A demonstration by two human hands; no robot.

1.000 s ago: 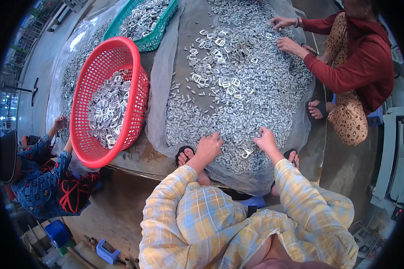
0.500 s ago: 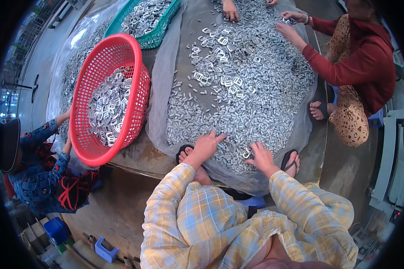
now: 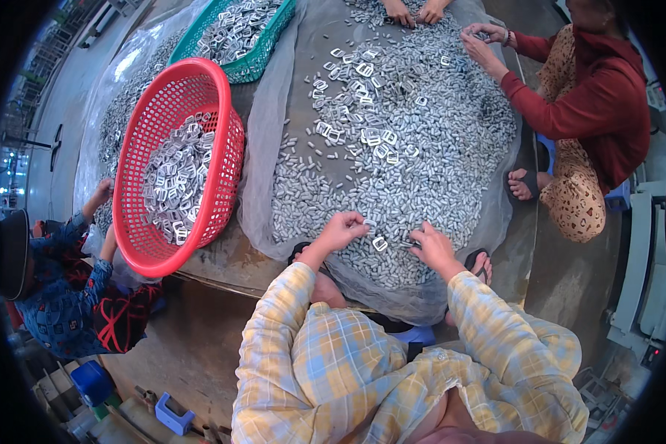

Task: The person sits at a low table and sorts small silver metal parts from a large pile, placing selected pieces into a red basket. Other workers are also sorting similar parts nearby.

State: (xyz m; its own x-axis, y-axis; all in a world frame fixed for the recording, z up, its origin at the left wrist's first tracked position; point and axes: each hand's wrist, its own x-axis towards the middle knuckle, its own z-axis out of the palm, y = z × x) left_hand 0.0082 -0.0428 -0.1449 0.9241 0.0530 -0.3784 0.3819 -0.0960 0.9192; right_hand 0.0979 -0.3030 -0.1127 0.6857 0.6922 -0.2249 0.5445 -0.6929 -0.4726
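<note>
A wide heap of small silver metal pellets [image 3: 422, 196] spreads before me. My left hand [image 3: 340, 231] is closed above the heap's near side, thumb and fingers pinching what looks like a small silver metal piece [image 3: 368, 223]. My right hand [image 3: 434, 248] is also closed, fingertips together low over the pellets; what it pinches is too small to make out. Between my hands, one square metal buckle [image 3: 379, 243] lies on the pellets, apart from both. More buckles [image 3: 374, 137] lie scattered farther up the heap.
A red perforated basket [image 3: 233, 159] of buckles stands at left, a green basket [image 3: 263, 63] behind it. Plastic sheeting [image 3: 263, 170] edges the heap. A co-worker in a red sleeve [image 3: 570, 111] sits right, another's hands [image 3: 414, 11] work at the far end, and a person in blue [image 3: 63, 296] sits left.
The buckle at my right fingertips now lies on the pellets between my hands. My left hand has gone from an outstretched finger to a pinch. The far co-worker's hands have come together.
</note>
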